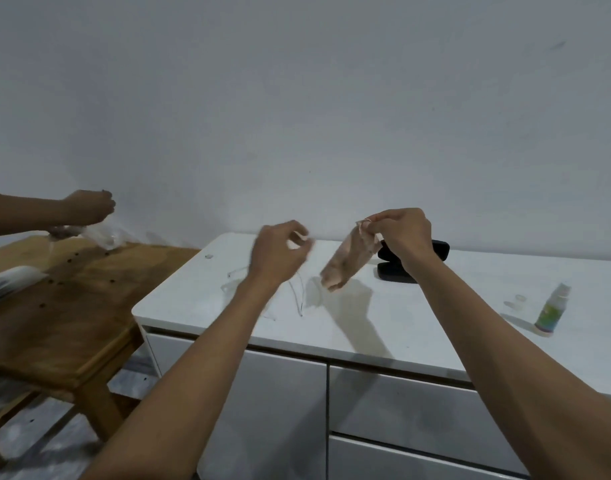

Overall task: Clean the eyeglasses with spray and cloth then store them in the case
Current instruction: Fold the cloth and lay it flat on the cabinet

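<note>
My right hand pinches the top edge of a beige cloth, which hangs down above the white cabinet top. Blurred and half curled, my left hand hovers just left of the cloth with nothing visible in its fingers. Under that hand lie the clear-framed eyeglasses on the cabinet top, temples unfolded and partly hidden by my wrist. A black glasses case lies open behind my right hand. The small spray bottle stands upright at the far right.
Small clear caps lie left of the bottle. A wooden table adjoins the cabinet on the left, where another person's hand handles a clear plastic bag. A plain wall rises behind.
</note>
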`<state>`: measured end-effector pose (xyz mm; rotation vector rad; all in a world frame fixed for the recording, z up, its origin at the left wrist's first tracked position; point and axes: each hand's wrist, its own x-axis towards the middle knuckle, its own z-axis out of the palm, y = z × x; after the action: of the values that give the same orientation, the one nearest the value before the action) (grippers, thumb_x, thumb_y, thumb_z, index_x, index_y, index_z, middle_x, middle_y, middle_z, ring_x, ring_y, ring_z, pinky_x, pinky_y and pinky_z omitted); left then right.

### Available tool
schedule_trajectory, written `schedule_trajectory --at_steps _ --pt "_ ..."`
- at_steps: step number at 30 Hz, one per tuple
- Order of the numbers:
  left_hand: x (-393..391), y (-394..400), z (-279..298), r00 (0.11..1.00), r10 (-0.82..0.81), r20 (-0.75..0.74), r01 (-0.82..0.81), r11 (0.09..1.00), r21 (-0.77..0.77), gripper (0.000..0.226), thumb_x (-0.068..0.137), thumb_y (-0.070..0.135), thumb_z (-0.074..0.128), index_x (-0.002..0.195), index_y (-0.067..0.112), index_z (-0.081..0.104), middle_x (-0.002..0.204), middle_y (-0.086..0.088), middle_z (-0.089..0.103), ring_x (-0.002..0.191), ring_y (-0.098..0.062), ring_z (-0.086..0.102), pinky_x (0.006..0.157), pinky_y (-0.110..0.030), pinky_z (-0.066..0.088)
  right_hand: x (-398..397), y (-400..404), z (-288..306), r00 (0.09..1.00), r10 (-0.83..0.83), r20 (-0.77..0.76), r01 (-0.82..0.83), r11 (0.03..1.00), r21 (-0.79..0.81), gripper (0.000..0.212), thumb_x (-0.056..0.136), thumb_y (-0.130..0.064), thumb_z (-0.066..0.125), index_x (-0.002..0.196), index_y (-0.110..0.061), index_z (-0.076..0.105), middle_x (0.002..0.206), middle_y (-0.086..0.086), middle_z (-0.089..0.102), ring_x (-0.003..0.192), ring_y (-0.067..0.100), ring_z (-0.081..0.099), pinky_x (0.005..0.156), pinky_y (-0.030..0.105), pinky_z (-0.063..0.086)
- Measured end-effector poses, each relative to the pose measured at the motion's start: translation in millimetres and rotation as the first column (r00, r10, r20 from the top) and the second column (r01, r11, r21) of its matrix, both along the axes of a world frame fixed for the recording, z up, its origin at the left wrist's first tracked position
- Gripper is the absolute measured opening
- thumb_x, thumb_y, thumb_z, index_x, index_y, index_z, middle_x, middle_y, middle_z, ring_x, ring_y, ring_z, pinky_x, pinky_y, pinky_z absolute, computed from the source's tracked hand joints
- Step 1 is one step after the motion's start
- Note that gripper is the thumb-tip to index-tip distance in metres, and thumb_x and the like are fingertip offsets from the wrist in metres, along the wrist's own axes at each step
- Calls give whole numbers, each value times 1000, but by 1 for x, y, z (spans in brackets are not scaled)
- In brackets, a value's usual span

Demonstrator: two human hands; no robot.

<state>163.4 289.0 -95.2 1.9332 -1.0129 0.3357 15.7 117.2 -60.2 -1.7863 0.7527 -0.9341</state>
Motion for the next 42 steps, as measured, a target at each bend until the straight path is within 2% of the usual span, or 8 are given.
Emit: schedule_trajectory --at_steps 3,11,18,24,27,32,35,42 --pt "-47 -38 26 934 -211 -287 242 967 78 25 79 39 82 96 21 78 85 8 76 83 -4 72 73 -21 57 -8 0 12 1000 19 10 -19 998 52 7 79 -16 77 77 -15 83 76 -8 78 78 15 69 75 35 59" --pt "-82 -80 34 913 -288 -290 269 957 -106 11 84 24 81 92 16 82 84 5 77 75 3 67 66 -10 45 -41 -21 32 999 41 1 -40 986 165 6 80 -8 78 81 -10 83 78 5 79 64 15 66 76 36 62" --pt "-92 -84 56 716 -389 -580 282 921 -270 4 83 13 80 86 16 79 90 0 76 82 -17 70 78 -36 56 -64 -32 41 1000 13 -18 -10 989 148 6 83 -15 78 85 -10 82 81 3 80 70 13 66 72 32 57" --pt "-91 -85 66 559 -451 -695 285 892 -350 20 85 12 78 104 10 74 92 -2 76 86 -17 75 81 -37 58 -71 -35 39 998 63 10 -63 993 100 26 81 -31 81 87 -6 74 89 2 72 86 16 67 77 35 54" --pt "-91 -86 71 577 -438 -689 278 899 -339 14 84 14 79 97 15 76 91 -1 75 88 -19 72 83 -39 59 -73 -35 42 984 166 66 -173 977 123 17 79 -20 82 78 -14 67 89 3 71 93 22 71 84 40 57" --pt "-93 -87 77 641 -417 -644 250 907 -339 11 86 10 76 83 21 76 81 4 72 81 -16 66 85 -40 58 -80 -33 51 953 302 -5 -294 933 209 28 83 -12 77 111 -13 74 95 -2 65 86 16 57 80 37 55" --pt "-92 -89 76 712 -394 -581 222 912 -345 11 84 9 79 84 19 76 80 3 72 76 -16 66 81 -38 57 -83 -31 53 945 322 -61 -307 934 182 5 81 -15 78 87 -16 77 90 -5 62 83 16 51 77 35 54" --pt "-90 -90 74 787 -374 -490 219 913 -344 7 81 10 82 83 16 77 75 2 74 69 -17 66 71 -31 53 -82 -33 49 964 265 25 -266 961 75 19 78 -20 81 70 -20 64 86 -2 71 92 17 66 81 37 50"
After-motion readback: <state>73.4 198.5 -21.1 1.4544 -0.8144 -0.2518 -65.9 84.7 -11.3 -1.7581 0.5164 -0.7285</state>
